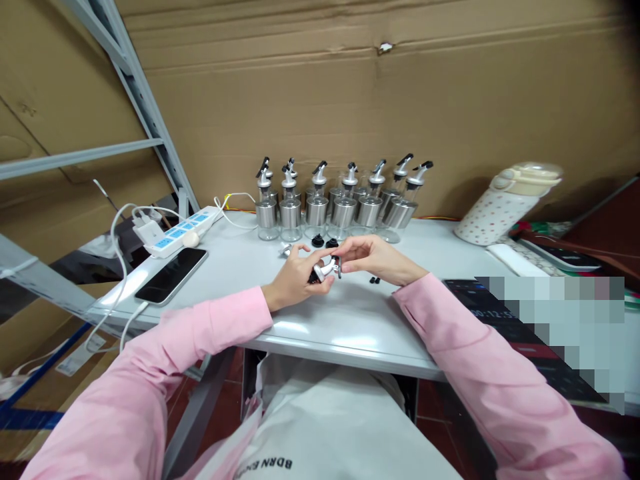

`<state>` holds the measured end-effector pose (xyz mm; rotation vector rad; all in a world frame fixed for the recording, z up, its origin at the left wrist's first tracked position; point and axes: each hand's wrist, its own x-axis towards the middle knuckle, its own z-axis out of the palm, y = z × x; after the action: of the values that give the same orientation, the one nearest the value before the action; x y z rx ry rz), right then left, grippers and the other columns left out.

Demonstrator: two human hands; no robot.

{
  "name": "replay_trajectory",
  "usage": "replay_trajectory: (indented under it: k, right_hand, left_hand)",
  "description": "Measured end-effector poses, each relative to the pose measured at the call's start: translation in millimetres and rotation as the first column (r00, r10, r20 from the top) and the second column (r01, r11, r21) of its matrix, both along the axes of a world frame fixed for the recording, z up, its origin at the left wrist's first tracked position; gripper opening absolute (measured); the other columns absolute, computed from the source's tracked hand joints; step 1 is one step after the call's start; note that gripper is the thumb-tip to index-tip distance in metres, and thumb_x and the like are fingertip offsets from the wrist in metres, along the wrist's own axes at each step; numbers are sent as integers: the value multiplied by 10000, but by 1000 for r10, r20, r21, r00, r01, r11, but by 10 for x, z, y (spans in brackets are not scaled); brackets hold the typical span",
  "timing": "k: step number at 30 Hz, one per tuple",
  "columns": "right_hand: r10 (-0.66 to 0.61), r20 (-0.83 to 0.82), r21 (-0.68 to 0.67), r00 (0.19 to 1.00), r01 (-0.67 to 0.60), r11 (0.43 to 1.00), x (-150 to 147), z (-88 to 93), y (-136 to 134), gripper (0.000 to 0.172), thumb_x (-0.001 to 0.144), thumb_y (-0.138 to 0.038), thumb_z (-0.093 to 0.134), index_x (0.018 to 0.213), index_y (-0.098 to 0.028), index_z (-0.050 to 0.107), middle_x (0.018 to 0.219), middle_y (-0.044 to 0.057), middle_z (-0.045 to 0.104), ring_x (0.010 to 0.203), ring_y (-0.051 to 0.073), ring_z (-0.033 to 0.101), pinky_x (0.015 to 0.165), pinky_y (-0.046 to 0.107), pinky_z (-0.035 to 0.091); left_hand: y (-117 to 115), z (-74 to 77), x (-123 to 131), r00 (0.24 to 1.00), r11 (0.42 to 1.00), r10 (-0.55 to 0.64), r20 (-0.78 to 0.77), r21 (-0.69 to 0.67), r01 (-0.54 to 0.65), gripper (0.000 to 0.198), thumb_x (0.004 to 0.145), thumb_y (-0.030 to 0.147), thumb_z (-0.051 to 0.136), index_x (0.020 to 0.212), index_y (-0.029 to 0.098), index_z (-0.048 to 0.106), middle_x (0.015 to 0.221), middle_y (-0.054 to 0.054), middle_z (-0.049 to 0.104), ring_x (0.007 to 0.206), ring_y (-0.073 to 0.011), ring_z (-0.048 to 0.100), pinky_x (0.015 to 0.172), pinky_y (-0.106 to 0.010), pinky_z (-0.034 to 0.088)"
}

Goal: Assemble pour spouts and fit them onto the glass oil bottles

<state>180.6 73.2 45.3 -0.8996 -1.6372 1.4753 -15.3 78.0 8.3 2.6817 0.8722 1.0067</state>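
Observation:
My left hand (296, 279) is closed around a silver bottle pour spout (327, 269) with a black part at its lower left end. My right hand (371, 257) pinches a small dark curved piece (339, 267) against the spout's other end. Just behind my fingers lie a black stopper (318, 241) and a second black stopper (332, 243). Another silver spout (285, 249) rests on the table beyond my left hand, partly hidden by it. Tiny black pieces (375, 281) lie below my right hand.
Several glass-and-steel bottles with spouts (317, 212) stand along the cardboard wall. At left are a power strip (185, 231) with cables and a phone (171, 275). To the right stand a dotted flask (500, 207) and a dark screen (505, 327). The table's edge (350, 358) runs before me.

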Motion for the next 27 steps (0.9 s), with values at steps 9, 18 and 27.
replay_trajectory:
  k: [9, 18, 27]
  right_hand:
    - [-51, 48, 10, 998, 50, 999, -19, -5, 1, 338, 463, -276, 842, 705, -150, 642, 681, 2, 684, 651, 139, 643, 728, 341, 514]
    - [-93, -8, 17, 996, 93, 996, -55, -43, -1, 331, 443, -263, 852, 683, -160, 648, 682, 4, 701, 614, 137, 650, 705, 330, 531]
    - [-96, -34, 38, 995, 97, 995, -107, -63, -18, 345, 457, -262, 852, 709, -167, 637, 697, 3, 694, 656, 145, 660, 709, 325, 539]
  left_hand:
    - [-3, -3, 2, 999, 998, 26, -29, -51, -28, 461, 793, 296, 518, 1237, 171, 494, 735, -4, 629, 797, -189, 486, 923, -379, 325]
    - [-6, -30, -5, 999, 995, 8, 38, -103, -4, 494, 781, 288, 546, 1249, 142, 482, 813, -41, 637, 902, -223, 455, 882, -359, 380]
    - [-36, -55, -1, 992, 981, -40, 122, -183, 62, 556, 794, 366, 584, 1277, 140, 428, 884, -53, 634, 821, -193, 541, 851, -336, 413]
